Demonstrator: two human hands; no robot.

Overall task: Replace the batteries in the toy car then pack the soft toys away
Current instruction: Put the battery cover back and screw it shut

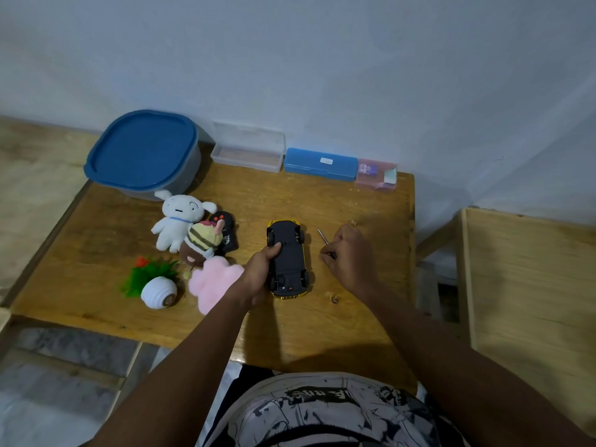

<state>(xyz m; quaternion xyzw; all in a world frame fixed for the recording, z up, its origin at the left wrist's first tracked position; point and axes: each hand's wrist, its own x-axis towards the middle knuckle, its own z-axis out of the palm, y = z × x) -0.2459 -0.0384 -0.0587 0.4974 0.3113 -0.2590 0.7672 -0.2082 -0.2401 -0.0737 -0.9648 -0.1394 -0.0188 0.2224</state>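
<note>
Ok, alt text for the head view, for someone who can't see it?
On a wooden table, the left hand grips an upturned toy car while the right hand holds a thin metal tool beside it. Soft toys lie to its left.

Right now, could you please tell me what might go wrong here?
The toy car lies upside down, gripped only at one side by the left hand; it could twist under the screwdriver that the right hand pinches. A loosened screw might roll off the table or vanish among the soft toys beside it.
</note>
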